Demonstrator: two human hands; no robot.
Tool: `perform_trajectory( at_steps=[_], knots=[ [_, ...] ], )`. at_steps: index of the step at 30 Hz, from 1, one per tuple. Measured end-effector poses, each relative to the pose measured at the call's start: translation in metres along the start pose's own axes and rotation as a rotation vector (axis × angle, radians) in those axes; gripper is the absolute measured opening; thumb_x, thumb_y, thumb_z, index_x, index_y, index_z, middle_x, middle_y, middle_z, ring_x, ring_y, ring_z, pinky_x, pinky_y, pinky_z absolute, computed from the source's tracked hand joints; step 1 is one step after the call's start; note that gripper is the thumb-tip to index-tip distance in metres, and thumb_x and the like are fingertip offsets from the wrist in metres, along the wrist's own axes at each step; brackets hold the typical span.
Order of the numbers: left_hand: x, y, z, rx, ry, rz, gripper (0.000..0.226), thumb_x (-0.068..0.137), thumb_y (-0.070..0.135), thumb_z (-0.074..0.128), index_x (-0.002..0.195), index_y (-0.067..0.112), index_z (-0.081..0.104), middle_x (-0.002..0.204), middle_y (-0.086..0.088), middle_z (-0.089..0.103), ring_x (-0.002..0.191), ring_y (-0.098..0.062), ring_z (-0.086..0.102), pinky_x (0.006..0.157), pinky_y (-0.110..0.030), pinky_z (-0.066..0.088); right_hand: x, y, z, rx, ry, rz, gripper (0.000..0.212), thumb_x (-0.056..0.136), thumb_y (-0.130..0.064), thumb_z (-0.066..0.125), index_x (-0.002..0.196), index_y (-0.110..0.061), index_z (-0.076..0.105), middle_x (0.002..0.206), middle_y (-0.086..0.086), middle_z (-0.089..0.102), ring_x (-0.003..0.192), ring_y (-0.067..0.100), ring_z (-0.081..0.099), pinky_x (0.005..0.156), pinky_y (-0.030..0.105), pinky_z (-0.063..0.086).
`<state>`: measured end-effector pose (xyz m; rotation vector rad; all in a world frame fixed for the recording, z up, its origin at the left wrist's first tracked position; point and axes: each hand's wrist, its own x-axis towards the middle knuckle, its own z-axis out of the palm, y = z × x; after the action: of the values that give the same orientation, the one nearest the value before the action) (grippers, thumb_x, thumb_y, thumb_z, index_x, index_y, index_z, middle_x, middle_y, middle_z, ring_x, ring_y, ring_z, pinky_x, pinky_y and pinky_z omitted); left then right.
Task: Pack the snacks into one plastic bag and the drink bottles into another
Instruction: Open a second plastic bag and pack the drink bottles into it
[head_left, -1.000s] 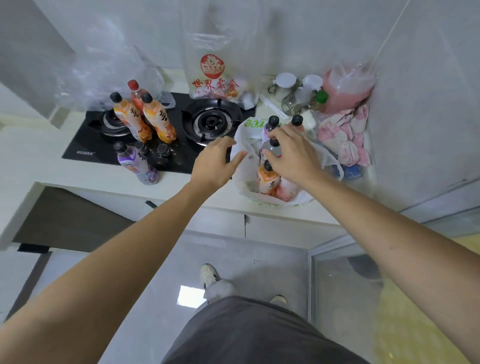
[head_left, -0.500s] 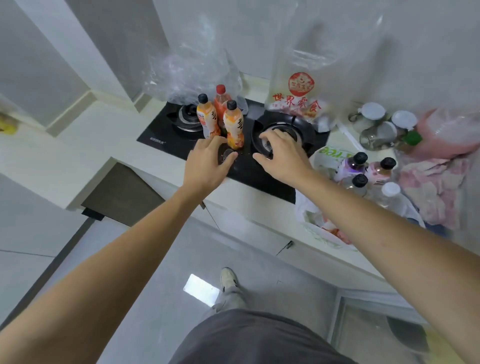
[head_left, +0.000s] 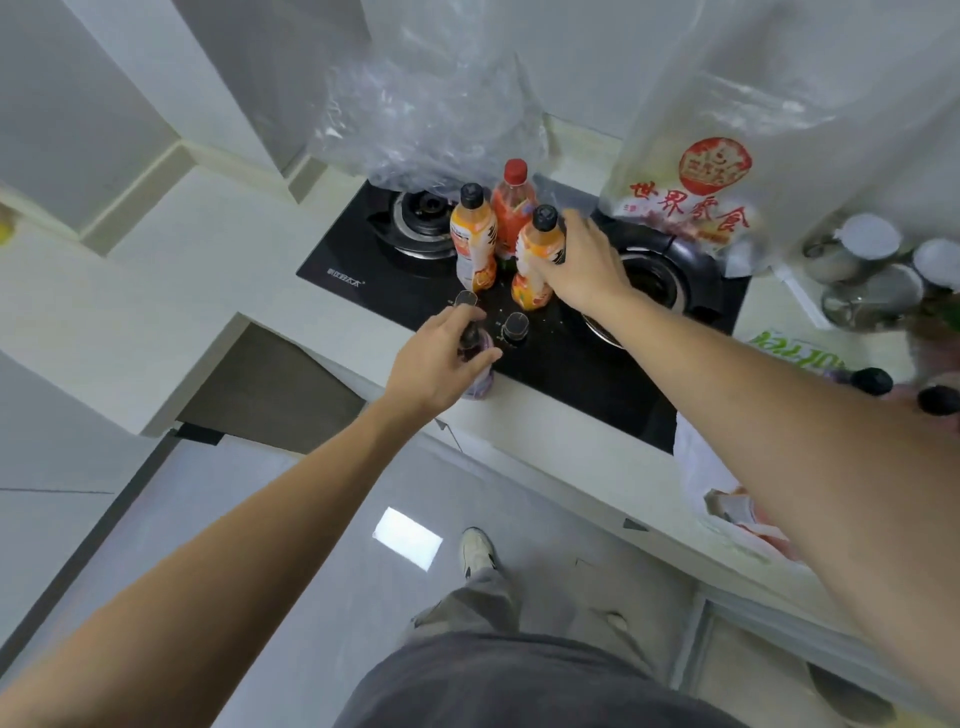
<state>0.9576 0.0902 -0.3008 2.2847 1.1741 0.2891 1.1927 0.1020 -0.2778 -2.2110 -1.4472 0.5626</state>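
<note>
Several drink bottles stand on the black stove top (head_left: 571, 374). My left hand (head_left: 436, 358) grips a purple bottle (head_left: 480, 382) at the stove's front edge. My right hand (head_left: 584, 265) grips the neck of an orange bottle (head_left: 535, 260). A second orange bottle (head_left: 471, 239) and a red-capped bottle (head_left: 513, 205) stand behind. A white plastic bag (head_left: 727, 483) with green print sits at the right with black-capped bottles (head_left: 872, 382) in it. A printed snack bag (head_left: 691, 192) hangs at the back.
A crumpled clear plastic bag (head_left: 426, 119) lies over the left burner. Glass jars with white lids (head_left: 872, 260) stand at the far right. Two stove knobs (head_left: 517, 327) sit near my left hand. The counter edge drops to a grey floor.
Both hands left the white bag and went left to the stove. My left hand has closed round the purple bottle and my right hand round the orange bottle.
</note>
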Motion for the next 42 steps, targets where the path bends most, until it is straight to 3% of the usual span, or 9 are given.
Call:
perform_trajectory(
  at_steps=[9, 14, 19, 25, 28, 32, 37, 42],
  knots=[
    [0.004, -0.014, 0.006, -0.220, -0.064, -0.083, 0.042, 0.097, 0.055, 0.058, 0.127, 0.027, 0.054, 0.119, 0.006, 0.062, 0.105, -0.011, 0.059, 0.092, -0.033, 0.056, 0.028, 0.003, 0.023, 0.095, 0.048, 0.018, 0.048, 0.093, -0.049, 0.064, 0.129, -0.018, 0.058, 0.130, 0.005, 0.063, 0.122, 0.027, 0.061, 0.098, 0.042, 0.050],
    [-0.001, -0.011, 0.008, -0.223, -0.019, -0.122, 0.046, 0.096, 0.057, 0.059, 0.130, 0.026, 0.054, 0.120, 0.007, 0.063, 0.107, -0.012, 0.060, 0.090, -0.028, 0.056, 0.022, 0.001, 0.024, 0.085, 0.094, -0.060, 0.039, 0.100, -0.047, 0.056, 0.123, -0.016, 0.058, 0.124, 0.005, 0.067, 0.119, 0.029, 0.062, 0.100, 0.047, 0.050],
    [-0.006, 0.010, 0.006, -0.164, 0.033, -0.087, 0.041, 0.094, 0.057, 0.061, 0.117, 0.023, 0.059, 0.106, 0.006, 0.066, 0.096, -0.013, 0.062, 0.081, -0.030, 0.057, -0.005, 0.011, 0.005, 0.086, 0.082, -0.108, 0.036, 0.101, -0.043, 0.058, 0.121, -0.013, 0.056, 0.119, 0.007, 0.068, 0.113, 0.030, 0.065, 0.096, 0.050, 0.053],
    [-0.001, 0.062, -0.003, -0.142, 0.128, -0.009, 0.043, 0.092, 0.064, 0.059, 0.106, 0.024, 0.064, 0.096, 0.009, 0.068, 0.086, -0.010, 0.064, 0.073, -0.038, 0.057, -0.039, 0.035, -0.041, 0.072, 0.106, -0.152, 0.034, 0.100, -0.045, 0.058, 0.111, -0.013, 0.056, 0.106, 0.003, 0.067, 0.102, 0.025, 0.065, 0.083, 0.038, 0.050],
    [-0.003, 0.105, 0.003, -0.136, 0.173, 0.042, 0.045, 0.091, 0.064, 0.058, 0.102, 0.021, 0.065, 0.093, 0.007, 0.069, 0.084, -0.013, 0.065, 0.074, -0.044, 0.056, -0.067, 0.055, -0.076, 0.082, 0.118, -0.167, 0.035, 0.098, -0.048, 0.057, 0.113, -0.017, 0.057, 0.105, -0.002, 0.065, 0.100, 0.019, 0.062, 0.088, 0.042, 0.052],
    [-0.009, 0.164, 0.017, -0.144, 0.203, 0.126, 0.042, 0.093, 0.061, 0.059, 0.096, 0.019, 0.064, 0.088, 0.006, 0.069, 0.079, -0.012, 0.064, 0.071, -0.042, 0.055, -0.109, 0.092, -0.122, 0.091, 0.138, -0.158, 0.037, 0.096, -0.051, 0.058, 0.114, -0.019, 0.059, 0.105, 0.000, 0.068, 0.098, 0.021, 0.064, 0.089, 0.045, 0.054],
    [-0.017, 0.228, 0.042, -0.150, 0.245, 0.176, 0.042, 0.092, 0.062, 0.059, 0.096, 0.021, 0.065, 0.089, 0.009, 0.070, 0.080, -0.011, 0.066, 0.070, -0.035, 0.055, -0.158, 0.135, -0.166, 0.073, 0.170, -0.156, 0.036, 0.099, -0.045, 0.060, 0.125, -0.020, 0.059, 0.101, -0.009, 0.063, 0.092, 0.016, 0.061, 0.075, 0.029, 0.039],
    [-0.027, 0.274, 0.066, -0.133, 0.258, 0.203, 0.050, 0.090, 0.069, 0.056, 0.098, 0.020, 0.066, 0.091, 0.008, 0.072, 0.082, -0.012, 0.068, 0.071, -0.040, 0.058, -0.188, 0.168, -0.188, 0.078, 0.166, -0.132, 0.033, 0.097, -0.047, 0.061, 0.117, -0.021, 0.062, 0.106, -0.001, 0.070, 0.098, 0.022, 0.065, 0.082, 0.038, 0.051]
  ],
)
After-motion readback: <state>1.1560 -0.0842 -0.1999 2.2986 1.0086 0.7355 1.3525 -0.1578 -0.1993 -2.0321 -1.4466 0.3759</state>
